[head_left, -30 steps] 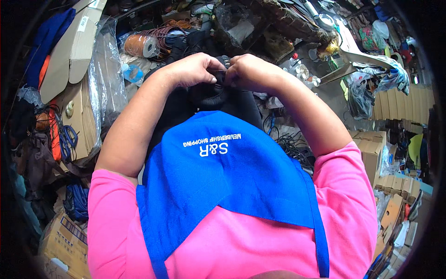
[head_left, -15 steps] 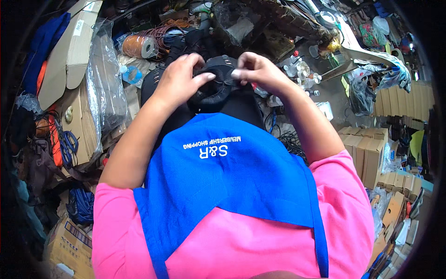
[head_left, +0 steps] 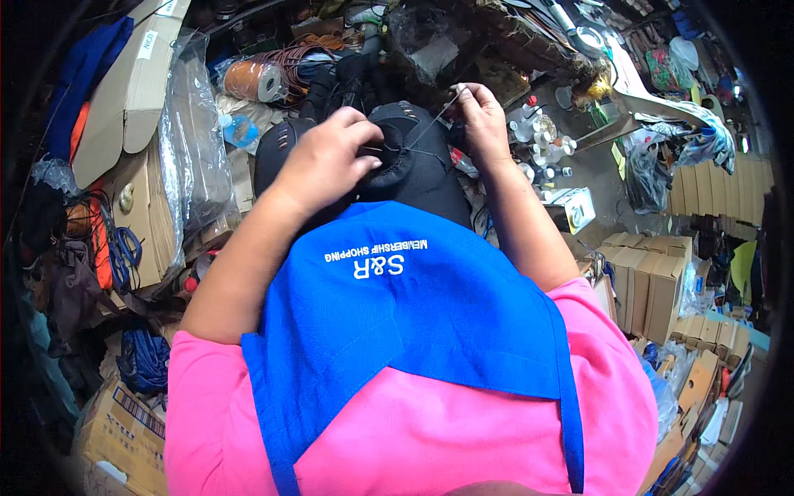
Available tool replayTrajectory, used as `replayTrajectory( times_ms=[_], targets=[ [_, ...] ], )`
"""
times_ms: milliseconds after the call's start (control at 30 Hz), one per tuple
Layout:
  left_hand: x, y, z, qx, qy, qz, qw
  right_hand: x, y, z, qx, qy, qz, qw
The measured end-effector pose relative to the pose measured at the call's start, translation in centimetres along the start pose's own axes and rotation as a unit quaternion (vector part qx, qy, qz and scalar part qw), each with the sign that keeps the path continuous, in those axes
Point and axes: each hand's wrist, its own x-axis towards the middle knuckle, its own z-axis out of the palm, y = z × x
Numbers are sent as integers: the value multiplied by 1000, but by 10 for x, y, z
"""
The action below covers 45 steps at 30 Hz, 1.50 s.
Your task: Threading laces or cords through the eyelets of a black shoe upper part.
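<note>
Head view, looking down over a pink shirt (head_left: 430, 430) and a blue apron (head_left: 413, 314). One black shoe (head_left: 413, 165) sits upside-down in the lap, just above the apron's top edge, between two hands. Left hand (head_left: 327, 161) clamped on the shoe's left side, fingers curled over the rim, thumb pressing near the middle. Right hand (head_left: 482, 124) raised just off the shoe's upper right, thumb and forefinger pinched together on one thin thread (head_left: 434, 124); thread stretched taut, slanting down-left from the pinch into the shoe. Whether a needle sits in that pinch: cannot tell, too small.

Around the lap, a crowded workshop floor. One roll of brown tape (head_left: 248, 80) near the top, left of the shoe, with a coil of reddish cord (head_left: 294, 59) just beside it. One clear plastic bag (head_left: 194, 140) lying along the left, touching a stack of flat cardboard (head_left: 124, 99). One pair of blue-handled scissors (head_left: 124, 252) at the far left. A cluster of small white bottles (head_left: 542, 140) just right of the right hand; exact count unclear. At least six brown boxes (head_left: 653, 281) stacked at the right, near the right elbow. One more printed carton (head_left: 116, 430) in the bottom left corner.
</note>
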Motion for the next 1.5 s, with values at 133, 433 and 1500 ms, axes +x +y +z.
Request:
replayTrajectory(
  times_ms=[133, 433, 1500],
  targets=[
    [6, -10, 9, -30, -19, 32, 999, -2, -15, 7, 183, 35, 88, 979],
    [-15, -34, -47, -64, -232, -200, 950, -19, -12, -9, 516, -35, 325, 791],
    [8, -8, 5, -709, 100, -230, 659, -41, -25, -18, 326, -121, 235, 908]
  ],
)
